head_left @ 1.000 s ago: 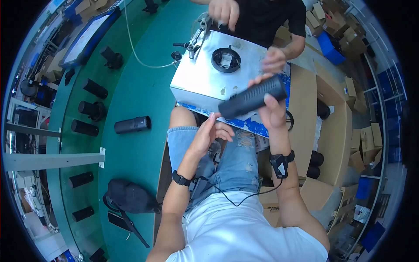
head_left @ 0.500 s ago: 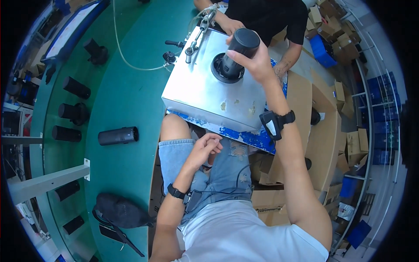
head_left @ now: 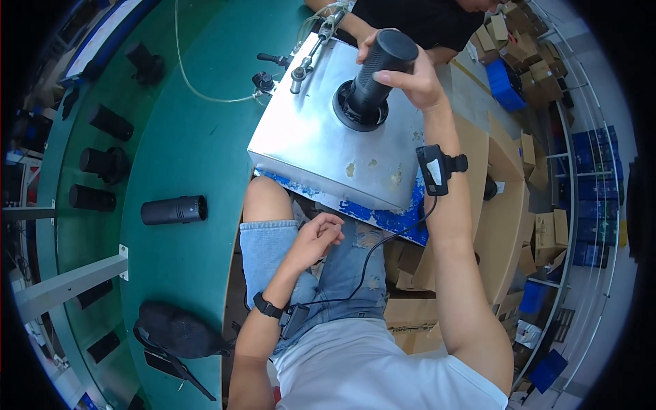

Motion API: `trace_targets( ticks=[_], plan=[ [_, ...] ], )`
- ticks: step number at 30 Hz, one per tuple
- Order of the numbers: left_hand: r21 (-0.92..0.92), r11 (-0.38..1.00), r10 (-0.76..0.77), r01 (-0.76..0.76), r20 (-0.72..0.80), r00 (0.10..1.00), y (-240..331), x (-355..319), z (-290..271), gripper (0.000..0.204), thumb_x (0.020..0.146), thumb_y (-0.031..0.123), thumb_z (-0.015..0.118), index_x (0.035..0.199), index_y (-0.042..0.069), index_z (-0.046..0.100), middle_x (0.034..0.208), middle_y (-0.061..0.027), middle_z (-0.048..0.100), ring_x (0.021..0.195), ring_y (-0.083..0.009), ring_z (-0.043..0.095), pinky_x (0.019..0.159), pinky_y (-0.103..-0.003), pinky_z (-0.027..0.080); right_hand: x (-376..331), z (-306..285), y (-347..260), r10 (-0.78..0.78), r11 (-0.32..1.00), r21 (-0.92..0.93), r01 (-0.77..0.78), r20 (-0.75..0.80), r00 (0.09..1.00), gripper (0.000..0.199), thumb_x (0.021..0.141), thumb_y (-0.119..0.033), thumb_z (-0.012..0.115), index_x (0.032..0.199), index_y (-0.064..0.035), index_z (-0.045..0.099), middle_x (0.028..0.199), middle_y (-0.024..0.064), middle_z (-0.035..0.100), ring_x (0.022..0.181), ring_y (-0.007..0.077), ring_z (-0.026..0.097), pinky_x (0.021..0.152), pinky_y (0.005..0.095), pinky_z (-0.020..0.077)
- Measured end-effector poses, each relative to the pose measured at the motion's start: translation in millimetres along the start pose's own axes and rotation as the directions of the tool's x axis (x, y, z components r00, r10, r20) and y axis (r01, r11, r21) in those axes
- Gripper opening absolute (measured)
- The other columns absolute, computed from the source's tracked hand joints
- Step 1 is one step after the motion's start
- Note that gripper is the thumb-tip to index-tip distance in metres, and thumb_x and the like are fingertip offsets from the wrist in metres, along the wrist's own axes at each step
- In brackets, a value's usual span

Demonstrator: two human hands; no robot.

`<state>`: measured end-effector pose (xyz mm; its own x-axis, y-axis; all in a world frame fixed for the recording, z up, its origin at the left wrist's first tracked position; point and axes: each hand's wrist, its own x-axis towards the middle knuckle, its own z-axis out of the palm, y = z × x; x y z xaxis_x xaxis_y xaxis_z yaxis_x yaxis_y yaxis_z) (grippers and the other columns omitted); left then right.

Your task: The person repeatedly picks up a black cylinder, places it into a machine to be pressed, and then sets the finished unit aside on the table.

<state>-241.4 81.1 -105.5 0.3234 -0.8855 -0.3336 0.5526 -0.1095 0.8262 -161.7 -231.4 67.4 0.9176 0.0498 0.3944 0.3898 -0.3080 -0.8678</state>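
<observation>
My right hand (head_left: 422,80) is wrapped round the upper part of a black cylinder with a finely textured side (head_left: 377,72). The cylinder leans to the right, its lower end inside a black ring-shaped seat (head_left: 361,121) on top of a silver metal box (head_left: 307,137). Close by the cylinder's far left side is a co-worker's hand (head_left: 367,42); whether it touches the cylinder I cannot tell. Over my lap, my left hand (head_left: 318,237) is loosely closed with its fingers curled in, and nothing shows in it.
A metal linkage clamp (head_left: 316,56) and hose stand at the box's left edge. Another black cylinder (head_left: 173,210) lies on the green table (head_left: 184,150), with a black bag (head_left: 176,329) nearer me. Several cylinders line the left shelf. An open cardboard box (head_left: 495,225) is at right.
My right hand and the cylinder have shifted slightly up and to the right, with more of the textured side showing. The co-worker has leaned in. My left hand stays over my lap.
</observation>
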Motion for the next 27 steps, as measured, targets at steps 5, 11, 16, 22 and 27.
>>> trace_targets(
  ticks=[5, 11, 16, 22, 27],
  plan=[
    [-0.018, 1.000, 0.009, -0.009, 0.015, 1.000, 2, 1, 0, 0.020, 0.096, 0.015, 0.053, 0.112, 0.003, 0.056, 0.090, -0.0046, 0.064, 0.082, -0.0104, 0.059, 0.070, -0.023, 0.046, -16, 27, 23, 0.110, 0.991, -0.046, -0.124, -0.240, 0.965, 0.043, 0.074, -0.015, 0.074, 0.111, 0.0006, 0.058, 0.102, 0.0091, 0.065, 0.096, 0.0166, 0.060, 0.089, 0.0311, 0.0465],
    [0.040, 0.998, 0.055, -0.056, 0.017, 0.998, -1, 2, 1, 0.022, 0.098, 0.016, 0.052, 0.113, 0.001, 0.057, 0.089, -0.0048, 0.064, 0.084, -0.0110, 0.059, 0.075, -0.024, 0.048, -40, 83, 35, -0.081, 0.959, -0.240, -0.153, -0.746, 0.661, 0.040, 0.078, -0.010, 0.074, 0.112, 0.0008, 0.055, 0.099, 0.0084, 0.065, 0.090, 0.0149, 0.063, 0.086, 0.0286, 0.0485],
    [0.036, 0.999, 0.032, -0.032, 0.011, 0.999, -4, 1, -1, 0.021, 0.096, 0.013, 0.054, 0.111, 0.000, 0.056, 0.089, -0.0062, 0.063, 0.083, -0.0107, 0.060, 0.075, -0.025, 0.049, -34, 40, 15, 0.159, 0.979, -0.060, -0.194, -0.368, 0.916, 0.051, 0.075, -0.015, 0.076, 0.118, -0.0004, 0.054, 0.105, 0.0110, 0.066, 0.097, 0.0175, 0.063, 0.092, 0.0318, 0.0480],
    [0.115, 0.993, 0.020, -0.023, 0.030, 0.999, -9, -1, 1, 0.020, 0.094, 0.011, 0.055, 0.110, -0.001, 0.057, 0.089, -0.0053, 0.064, 0.082, -0.0093, 0.060, 0.074, -0.023, 0.048, -19, 39, 34, 0.115, 0.991, 0.092, -0.097, -0.221, 0.968, 0.040, 0.077, -0.012, 0.072, 0.112, 0.0001, 0.056, 0.096, 0.0089, 0.066, 0.095, 0.0166, 0.063, 0.088, 0.0304, 0.0491],
    [0.044, 0.994, 0.095, -0.095, 0.008, 0.995, -1, 3, 2, 0.019, 0.097, 0.012, 0.053, 0.112, 0.000, 0.056, 0.089, -0.0047, 0.063, 0.081, -0.0099, 0.059, 0.072, -0.024, 0.049, -22, 87, 45, -0.289, 0.875, -0.443, -0.196, -0.801, 0.525, 0.037, 0.076, -0.004, 0.077, 0.103, -0.0009, 0.054, 0.088, 0.0056, 0.066, 0.076, 0.0105, 0.063, 0.074, 0.0233, 0.0514]
  ],
)
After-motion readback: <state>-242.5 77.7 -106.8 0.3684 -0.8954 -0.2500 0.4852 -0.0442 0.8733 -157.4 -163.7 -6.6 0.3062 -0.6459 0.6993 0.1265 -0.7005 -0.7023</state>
